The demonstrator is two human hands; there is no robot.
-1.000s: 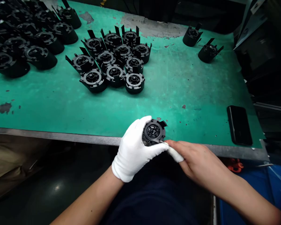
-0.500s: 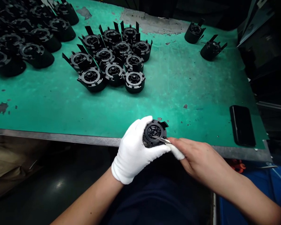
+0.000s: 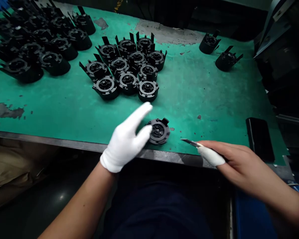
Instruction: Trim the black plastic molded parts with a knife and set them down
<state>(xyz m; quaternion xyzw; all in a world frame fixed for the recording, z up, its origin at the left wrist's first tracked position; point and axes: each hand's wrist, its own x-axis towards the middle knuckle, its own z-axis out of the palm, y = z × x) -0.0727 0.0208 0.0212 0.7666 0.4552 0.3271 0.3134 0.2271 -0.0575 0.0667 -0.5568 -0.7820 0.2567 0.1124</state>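
A round black plastic housing (image 3: 159, 131) with an upright tab stands near the front edge of the green table. My left hand (image 3: 128, 137), in a white glove, is at its left side with thumb and fingers spread apart; the thumb tip overlaps the rim, and I cannot tell if it touches. My right hand (image 3: 229, 157) grips a slim craft knife (image 3: 189, 142), its blade pointing left, apart from the housing. A white cover wraps the right thumb. Behind the left hand, a cluster of similar black housings (image 3: 128, 81) stands close together.
Many more black housings (image 3: 53, 61) crowd the table's far left. Two others, including a nearer housing (image 3: 226, 60), stand at the back right. A black phone (image 3: 260, 139) lies near the right edge. The green tabletop (image 3: 189, 99) has worn grey patches.
My left hand has let go of the housing, which now stands on the table, and has opened to its left. My right hand has drawn the knife away from it to the right.
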